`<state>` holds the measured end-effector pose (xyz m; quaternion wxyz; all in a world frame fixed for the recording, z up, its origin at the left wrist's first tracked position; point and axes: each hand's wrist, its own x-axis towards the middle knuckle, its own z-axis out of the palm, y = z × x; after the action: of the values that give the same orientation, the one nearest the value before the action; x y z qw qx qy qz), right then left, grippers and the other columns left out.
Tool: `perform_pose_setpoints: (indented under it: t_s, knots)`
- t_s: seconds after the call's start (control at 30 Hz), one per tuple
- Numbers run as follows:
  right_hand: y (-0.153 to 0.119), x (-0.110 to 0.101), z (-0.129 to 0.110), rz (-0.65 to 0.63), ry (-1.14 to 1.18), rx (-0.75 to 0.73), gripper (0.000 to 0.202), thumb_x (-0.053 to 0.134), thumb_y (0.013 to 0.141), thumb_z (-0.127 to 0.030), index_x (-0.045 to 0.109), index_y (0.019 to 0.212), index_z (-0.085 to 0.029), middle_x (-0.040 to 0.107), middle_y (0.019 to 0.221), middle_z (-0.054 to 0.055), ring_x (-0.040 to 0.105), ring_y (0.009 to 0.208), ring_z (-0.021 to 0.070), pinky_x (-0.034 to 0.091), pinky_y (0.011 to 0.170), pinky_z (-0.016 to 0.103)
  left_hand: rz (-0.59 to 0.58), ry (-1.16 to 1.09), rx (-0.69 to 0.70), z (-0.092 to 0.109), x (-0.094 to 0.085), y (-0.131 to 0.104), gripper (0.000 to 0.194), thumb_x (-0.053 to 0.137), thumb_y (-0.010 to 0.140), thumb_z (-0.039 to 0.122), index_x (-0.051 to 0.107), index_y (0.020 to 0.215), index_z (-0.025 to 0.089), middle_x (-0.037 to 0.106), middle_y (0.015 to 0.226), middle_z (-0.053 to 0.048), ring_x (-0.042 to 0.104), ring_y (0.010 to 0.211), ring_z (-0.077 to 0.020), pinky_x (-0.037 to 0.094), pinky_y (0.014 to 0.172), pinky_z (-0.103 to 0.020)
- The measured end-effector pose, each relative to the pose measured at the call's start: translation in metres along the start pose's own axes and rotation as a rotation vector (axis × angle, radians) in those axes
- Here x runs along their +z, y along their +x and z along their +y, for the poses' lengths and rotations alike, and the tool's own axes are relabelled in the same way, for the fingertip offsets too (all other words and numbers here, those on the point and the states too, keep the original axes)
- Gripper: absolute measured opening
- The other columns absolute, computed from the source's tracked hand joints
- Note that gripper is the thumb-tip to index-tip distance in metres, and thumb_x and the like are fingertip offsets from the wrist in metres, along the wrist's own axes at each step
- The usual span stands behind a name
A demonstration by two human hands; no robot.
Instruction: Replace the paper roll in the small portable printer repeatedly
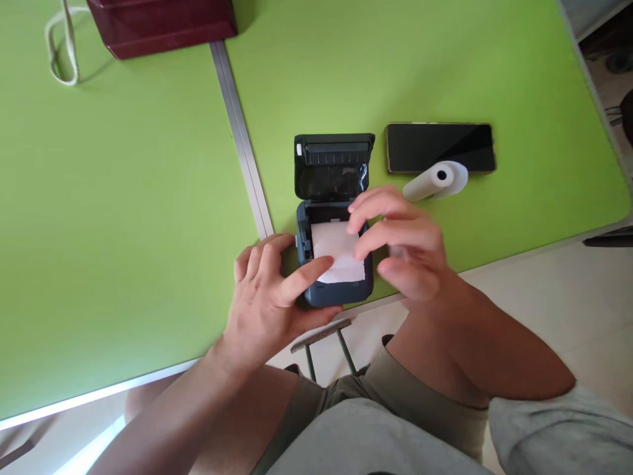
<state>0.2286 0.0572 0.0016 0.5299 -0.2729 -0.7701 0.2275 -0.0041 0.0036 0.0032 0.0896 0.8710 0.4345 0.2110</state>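
A small dark blue printer (335, 293) lies near the table's front edge with its black lid (335, 166) swung open away from me. White paper (339, 247) sits in its compartment, the loose end lying over the near rim. My left hand (270, 284) grips the printer from the left, one finger resting on the paper and the thumb below the near edge. Over the printer's right side is my right hand (403, 241), its fingers spread and curved, the fingertips at the paper's right edge; it holds nothing visible.
Right of the printer, a white paper roll (422, 185) rests by a black phone (438, 146). A dark red box (165, 23) with a pale strap (72, 49) is at the back left. A metal strip (240, 132) crosses the green table (123, 218).
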Motion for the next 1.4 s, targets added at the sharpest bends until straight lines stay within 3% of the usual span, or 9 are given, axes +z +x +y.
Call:
perform_pose_setpoints:
  t_s: [0.13,0.3,0.37,0.47,0.57,0.8,0.93,1.17,1.4]
  knots:
    - [-0.005,0.001,0.004,0.258,-0.157,0.187,0.009,0.058,0.093,-0.035,0.062,0.098,-0.030,0.060,0.096,0.004,0.063,0.092,0.0209,0.053,0.078,0.040,0.016,-0.023,0.009,-0.001,0.002,-0.001,0.050,0.072,0.093,0.059,0.052,0.134,0.039,0.055,0.134,-0.016,0.056,0.126,-0.0379,0.044,0.094,-0.050]
    - [-0.014,0.007,0.010,0.118,-0.045,0.404,0.046,0.057,0.094,-0.052,0.042,0.135,-0.037,0.044,0.162,0.008,0.050,0.148,0.0287,0.050,0.113,0.052,0.013,-0.031,0.011,0.000,0.003,-0.002,0.047,0.072,0.093,0.056,0.052,0.132,0.039,0.054,0.136,-0.017,0.055,0.128,-0.0391,0.044,0.094,-0.051]
    - [-0.015,0.008,0.015,0.131,0.022,0.383,0.047,0.054,0.095,-0.055,0.039,0.136,-0.039,0.052,0.158,0.007,0.053,0.147,0.0274,0.051,0.114,0.052,0.011,-0.031,0.017,0.000,0.003,-0.002,0.046,0.071,0.094,0.056,0.051,0.133,0.039,0.053,0.136,-0.017,0.055,0.127,-0.0389,0.044,0.094,-0.051]
    - [-0.014,0.006,0.024,0.267,0.100,0.329,0.041,0.053,0.094,-0.056,0.046,0.131,-0.040,0.072,0.127,0.004,0.068,0.125,0.0253,0.056,0.103,0.047,0.006,-0.023,0.028,0.000,0.002,-0.001,0.045,0.068,0.096,0.056,0.049,0.133,0.037,0.052,0.134,-0.017,0.055,0.127,-0.0390,0.045,0.094,-0.051]
    - [-0.014,0.005,0.026,0.330,0.136,0.337,0.039,0.055,0.094,-0.058,0.054,0.126,-0.036,0.075,0.116,0.003,0.072,0.115,0.0253,0.058,0.097,0.046,0.005,-0.016,0.030,0.000,0.001,0.000,0.044,0.067,0.097,0.056,0.047,0.132,0.037,0.051,0.134,-0.018,0.055,0.125,-0.0390,0.045,0.093,-0.052]
    - [-0.011,0.004,0.010,0.059,0.123,0.428,0.034,0.069,0.097,-0.044,0.059,0.125,-0.028,0.068,0.131,0.007,0.067,0.128,0.0203,0.055,0.112,0.040,0.005,0.009,0.033,0.001,0.001,0.000,0.062,0.068,0.096,0.054,0.036,0.146,0.036,0.053,0.134,-0.020,0.057,0.124,-0.0388,0.046,0.093,-0.051]
    - [-0.004,-0.003,0.006,-0.095,0.096,0.423,0.034,0.072,0.095,-0.039,0.057,0.122,-0.025,0.069,0.130,0.008,0.067,0.125,0.0201,0.056,0.109,0.038,-0.011,0.041,0.016,0.002,0.001,0.001,0.068,0.066,0.095,0.056,0.037,0.153,0.034,0.053,0.132,-0.020,0.057,0.123,-0.0416,0.045,0.093,-0.053]
    - [0.008,-0.009,-0.001,-0.209,0.142,0.447,0.023,0.067,0.099,-0.040,0.060,0.112,-0.023,0.069,0.123,0.009,0.064,0.127,0.0207,0.054,0.110,0.040,-0.012,0.043,0.005,0.003,0.002,0.001,0.064,0.066,0.095,0.056,0.044,0.150,0.032,0.054,0.131,-0.021,0.058,0.123,-0.0419,0.045,0.093,-0.052]
    - [0.004,-0.006,0.000,-0.212,0.113,0.406,0.024,0.063,0.101,-0.037,0.058,0.120,-0.022,0.068,0.127,0.009,0.064,0.124,0.0193,0.053,0.108,0.037,0.017,0.052,0.007,0.003,0.003,0.003,0.062,0.067,0.093,0.053,0.045,0.145,0.027,0.058,0.128,-0.021,0.061,0.120,-0.0420,0.046,0.092,-0.052]
